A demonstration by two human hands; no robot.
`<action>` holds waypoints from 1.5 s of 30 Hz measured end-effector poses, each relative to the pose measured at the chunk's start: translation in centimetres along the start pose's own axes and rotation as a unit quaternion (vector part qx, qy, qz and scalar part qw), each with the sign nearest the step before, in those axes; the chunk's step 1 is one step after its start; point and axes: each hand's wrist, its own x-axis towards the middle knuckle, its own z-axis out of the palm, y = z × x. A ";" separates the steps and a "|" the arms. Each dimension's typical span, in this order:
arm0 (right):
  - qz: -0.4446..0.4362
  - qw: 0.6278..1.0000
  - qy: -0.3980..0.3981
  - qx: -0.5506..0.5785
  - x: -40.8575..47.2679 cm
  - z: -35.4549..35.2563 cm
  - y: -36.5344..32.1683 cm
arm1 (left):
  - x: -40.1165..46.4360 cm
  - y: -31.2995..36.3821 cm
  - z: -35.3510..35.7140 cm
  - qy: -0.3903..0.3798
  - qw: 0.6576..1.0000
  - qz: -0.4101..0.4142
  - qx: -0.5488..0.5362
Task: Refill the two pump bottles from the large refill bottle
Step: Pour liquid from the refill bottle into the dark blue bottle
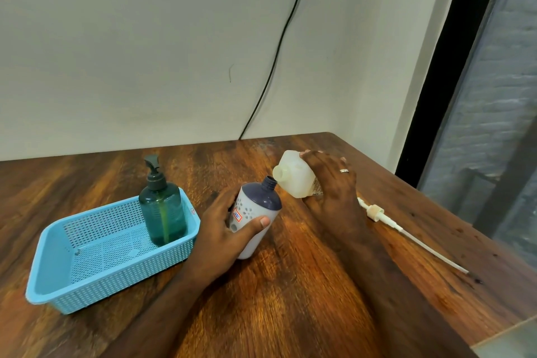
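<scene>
Head view shows the left hand (pixel 223 229) gripping the tilted white, navy-shouldered pump bottle (pixel 255 212) mid-body while the right hand (pixel 331 180) wraps the translucent plastic refill bottle (pixel 293 177) above the wooden surface (pixel 290 285); both likely light, slick, squeezable.

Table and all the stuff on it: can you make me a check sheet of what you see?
Surface: brown wooden table, bare wood showing between the things.
Job's things: white refill bottle tipped, its mouth at the open neck of the white pump bottle; green pump bottle upright in the blue basket, pump on.
Clutter: a loose white pump lies on the table, right of the hands.
Hands: left hand grips the white pump bottle; right hand grips the refill bottle.
Cables: one dark cable runs down the wall.
Surroundings: pale wall, dark window frame on the right.
</scene>
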 end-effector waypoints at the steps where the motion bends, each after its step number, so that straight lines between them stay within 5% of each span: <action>1: 0.005 1.000 -0.001 0.005 0.0 0.0 -0.2 | 0.0 0.0 0.0 0.000 1.000 -0.001 0.000; 45: -0.064 0.997 0.037 -0.024 0.9 -0.2 0.4 | 0.4 -0.2 0.2 0.005 1.000 0.014 0.020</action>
